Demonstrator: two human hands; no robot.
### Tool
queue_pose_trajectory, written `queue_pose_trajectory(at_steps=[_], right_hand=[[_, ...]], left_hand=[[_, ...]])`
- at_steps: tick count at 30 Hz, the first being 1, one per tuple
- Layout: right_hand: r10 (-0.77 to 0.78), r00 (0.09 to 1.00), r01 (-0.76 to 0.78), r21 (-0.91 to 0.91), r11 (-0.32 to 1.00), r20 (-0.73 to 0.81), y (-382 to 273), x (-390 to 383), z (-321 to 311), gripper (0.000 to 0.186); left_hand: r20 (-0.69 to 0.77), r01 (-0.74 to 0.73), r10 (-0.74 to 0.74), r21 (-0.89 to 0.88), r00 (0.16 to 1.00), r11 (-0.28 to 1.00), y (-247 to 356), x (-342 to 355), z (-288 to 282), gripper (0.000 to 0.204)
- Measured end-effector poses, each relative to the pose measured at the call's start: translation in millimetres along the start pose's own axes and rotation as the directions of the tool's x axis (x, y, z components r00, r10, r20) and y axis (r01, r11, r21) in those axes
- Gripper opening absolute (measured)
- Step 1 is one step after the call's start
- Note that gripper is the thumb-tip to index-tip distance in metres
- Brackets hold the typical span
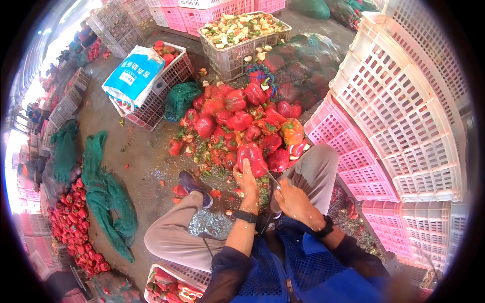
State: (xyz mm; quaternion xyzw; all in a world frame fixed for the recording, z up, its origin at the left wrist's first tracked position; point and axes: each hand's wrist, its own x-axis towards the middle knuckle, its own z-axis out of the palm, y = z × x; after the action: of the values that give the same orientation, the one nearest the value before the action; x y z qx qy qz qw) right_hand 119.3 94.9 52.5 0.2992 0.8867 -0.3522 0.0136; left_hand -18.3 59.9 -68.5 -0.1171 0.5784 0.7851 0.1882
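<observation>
My left hand (247, 183) grips a large red bell pepper (252, 157), with the thumb along its side. In my right hand (295, 201) is a thin knife (273, 179), its blade angled up toward the pepper's lower end; I cannot tell whether the tip has gone in. Just beyond both hands lies a heap of red bell peppers (235, 120) on the wet floor, with one orange-red pepper (292, 131) at its right side. Green and pale trimmings (217, 156) are scattered among them.
Pink and white crates (404, 106) are stacked close on my right. Ahead stand a crate of pepper cores (242, 31) and a filled net sack (308, 65). A blue-and-white bag (132, 76) tops another crate. By my left knee, a crate holds red peppers (172, 287). Green netting (107, 197) lies left.
</observation>
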Motion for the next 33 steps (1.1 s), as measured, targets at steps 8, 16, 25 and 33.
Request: queue_pose_trajectory(at_steps=[8,16,25,33], right_hand=[[-0.038,0.931,0.151,0.289,0.945,-0.362,6.4,42.3,-20.3,0.051],[-0.072,0.987,-0.068,0.773,0.631,0.146,-10.2,84.2,-31.5,0.054],[-0.094,0.905,-0.312,0.799,0.515,0.414,-6.6,77.2,-46.9,0.030],[-0.079,0.987,-0.117,0.960,0.254,0.141,-5.1,75.8,-29.1,0.039]], left_hand=[[0.347,0.065,-0.050,-0.031,0.937,0.997,24.4,4.6,-17.2,0.042],[0.457,0.114,-0.093,-0.017,0.885,0.993,88.1,-18.6,-10.2,0.044],[0.693,0.321,-0.226,-0.008,0.685,0.947,98.9,-7.3,-25.1,0.042],[0.671,0.515,-0.281,-0.176,0.686,0.839,105.7,0.1,-20.8,0.044]])
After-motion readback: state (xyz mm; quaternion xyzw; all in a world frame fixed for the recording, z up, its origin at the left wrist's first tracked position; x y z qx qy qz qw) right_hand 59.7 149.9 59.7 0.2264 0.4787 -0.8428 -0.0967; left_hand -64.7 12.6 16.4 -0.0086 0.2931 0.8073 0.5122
